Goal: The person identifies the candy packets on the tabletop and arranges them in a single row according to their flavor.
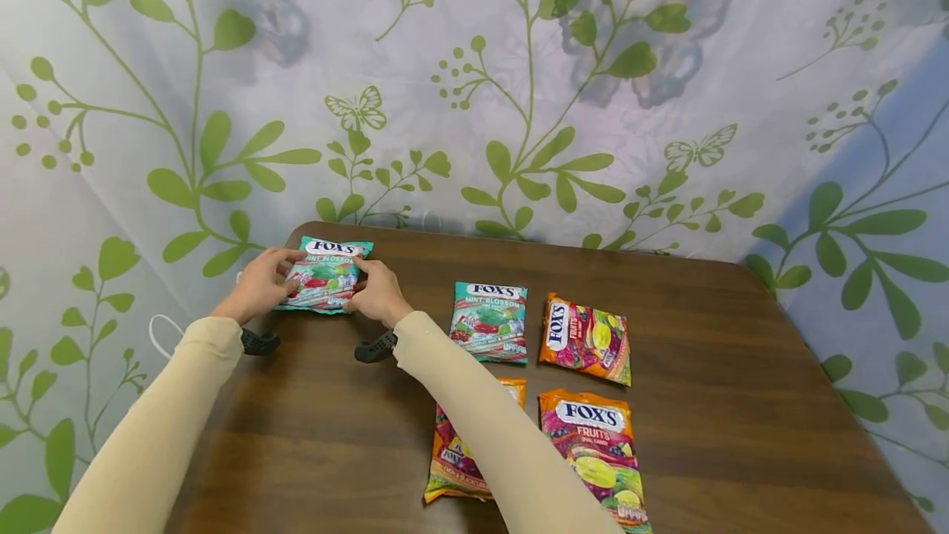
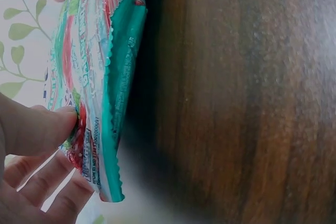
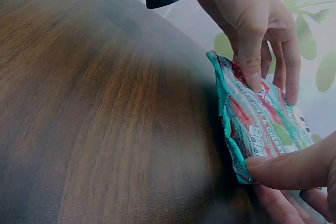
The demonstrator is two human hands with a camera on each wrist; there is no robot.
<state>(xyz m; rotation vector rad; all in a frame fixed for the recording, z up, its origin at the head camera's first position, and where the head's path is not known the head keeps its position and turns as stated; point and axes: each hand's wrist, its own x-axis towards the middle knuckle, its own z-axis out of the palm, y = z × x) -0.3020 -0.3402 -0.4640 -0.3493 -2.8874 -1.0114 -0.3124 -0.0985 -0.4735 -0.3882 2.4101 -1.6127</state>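
A teal bag of Fox's Mint Blossom candy (image 1: 324,274) is at the far left corner of the brown table, its printed face up. My left hand (image 1: 263,280) grips its left side, and my right hand (image 1: 380,295) grips the right side. In the left wrist view the left thumb (image 2: 44,124) presses the printed face while the fingers are at the side edge. Seen from the right wrist, the right thumb (image 3: 294,169) lies over a lower corner of the bag, with fingers beneath. The bag's crimped end faces the table's front.
Right of my hands lies a second teal bag (image 1: 489,324), beside an orange Fox's Fruits bag (image 1: 586,340). Closer in are a larger Fruits bag (image 1: 596,452) and an orange bag (image 1: 455,468) partly hidden by my right forearm. A leaf-patterned curtain (image 1: 415,105) hangs behind the table (image 1: 712,402).
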